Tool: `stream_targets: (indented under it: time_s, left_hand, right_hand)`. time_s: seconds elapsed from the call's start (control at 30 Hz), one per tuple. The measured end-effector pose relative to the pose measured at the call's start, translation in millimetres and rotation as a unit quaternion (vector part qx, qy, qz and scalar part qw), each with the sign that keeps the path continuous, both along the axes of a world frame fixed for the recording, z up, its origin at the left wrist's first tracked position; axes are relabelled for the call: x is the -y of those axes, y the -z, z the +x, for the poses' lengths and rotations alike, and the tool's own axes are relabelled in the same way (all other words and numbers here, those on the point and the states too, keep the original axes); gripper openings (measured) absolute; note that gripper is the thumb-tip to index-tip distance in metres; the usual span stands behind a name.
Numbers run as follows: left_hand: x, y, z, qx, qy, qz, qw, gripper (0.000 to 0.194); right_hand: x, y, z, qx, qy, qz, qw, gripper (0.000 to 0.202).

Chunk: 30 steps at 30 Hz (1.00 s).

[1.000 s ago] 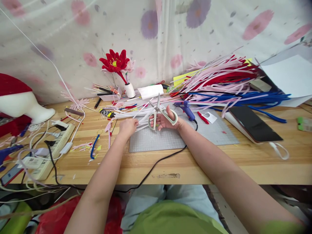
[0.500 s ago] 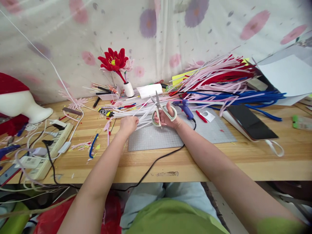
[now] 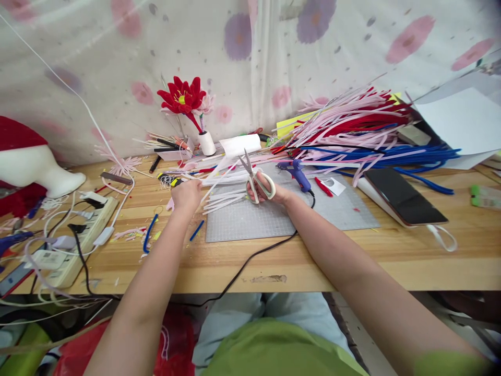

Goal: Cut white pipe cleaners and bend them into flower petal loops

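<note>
My right hand holds scissors with pale handles, fingers through the loops. The blades point up and left and stand slightly apart. My left hand is closed at the left end of a bundle of long white pipe cleaners; its fingertips are partly hidden. Shorter white pipe cleaner lengths lie on the grey cutting mat, between my hands. A yellow-and-black object shows just behind my left hand.
A purple glue gun lies right of the scissors, its black cord crossing the table front. Beyond are a red tool, a phone and heaped coloured pipe cleaners. A red flower stands behind; a power strip sits left.
My left hand has moved left, away from the scissors. The scissors have dropped slightly and shifted left. Short white lengths now lie visible on the mat, and a short blue piece shows beside it.
</note>
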<state>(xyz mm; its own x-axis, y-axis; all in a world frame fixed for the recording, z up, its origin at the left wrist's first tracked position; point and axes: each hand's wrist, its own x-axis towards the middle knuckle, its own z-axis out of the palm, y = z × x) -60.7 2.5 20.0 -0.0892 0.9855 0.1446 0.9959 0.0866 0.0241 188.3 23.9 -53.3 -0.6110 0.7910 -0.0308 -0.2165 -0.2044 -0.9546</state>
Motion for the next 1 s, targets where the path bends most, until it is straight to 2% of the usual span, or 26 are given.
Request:
stream_targets:
  time_s: [0.1, 0.23, 0.37, 0.47, 0.53, 0.63, 0.77, 0.83, 0.9, 1.0]
  left_hand:
    - [2.4, 1.4, -11.0, -0.016, 0.004, 0.019, 1.0, 0.032]
    - [13.4, 15.2, -13.4, -0.092, 0.125, -0.027, 0.987, 0.035]
    - [25.0, 23.7, -9.7, -0.131, 0.19, -0.079, 0.97, 0.033]
    - [24.4, 18.7, -9.3, -0.102, 0.227, -0.05, 0.967, 0.033]
    - [18.0, 13.5, -9.2, -0.062, 0.2, -0.017, 0.978, 0.033]
    - [2.8, 10.8, -7.2, -0.023, 0.108, -0.005, 0.994, 0.034]
    - [-15.5, 19.6, -3.4, -0.011, 0.052, -0.113, 0.992, 0.03]
    - [-19.9, 23.1, -3.0, 0.004, 0.033, -0.127, 0.991, 0.026]
    - [-20.6, 22.0, -4.2, 0.023, 0.012, -0.076, 0.997, 0.028]
    - [-16.9, 12.8, -6.9, 0.039, 0.014, 0.03, 0.999, 0.032]
  right_hand:
    - [-5.2, 3.3, 6.0, -0.023, 0.057, 0.013, 0.998, 0.061]
    - [-6.0, 3.8, 13.2, -0.071, 0.117, 0.018, 0.99, 0.065]
    - [-3.1, 2.7, 13.7, -0.092, 0.129, 0.026, 0.987, 0.065]
    - [-2.8, 3.1, 12.5, -0.09, 0.127, 0.028, 0.987, 0.063]
    - [-3.4, 3.3, 12.4, -0.086, 0.13, 0.026, 0.987, 0.061]
    - [-4.5, 3.6, 13.4, -0.068, 0.145, 0.017, 0.987, 0.053]
    - [-5.1, 6.3, 14.3, -0.007, 0.172, 0.047, 0.984, 0.039]
    - [-5.3, 7.1, 13.4, 0.035, 0.195, 0.074, 0.977, 0.036]
    - [-5.9, 4.5, 11.6, 0.09, 0.246, 0.103, 0.96, 0.033]
    - [-8.8, -10.4, 6.5, 0.189, 0.354, 0.184, 0.897, 0.032]
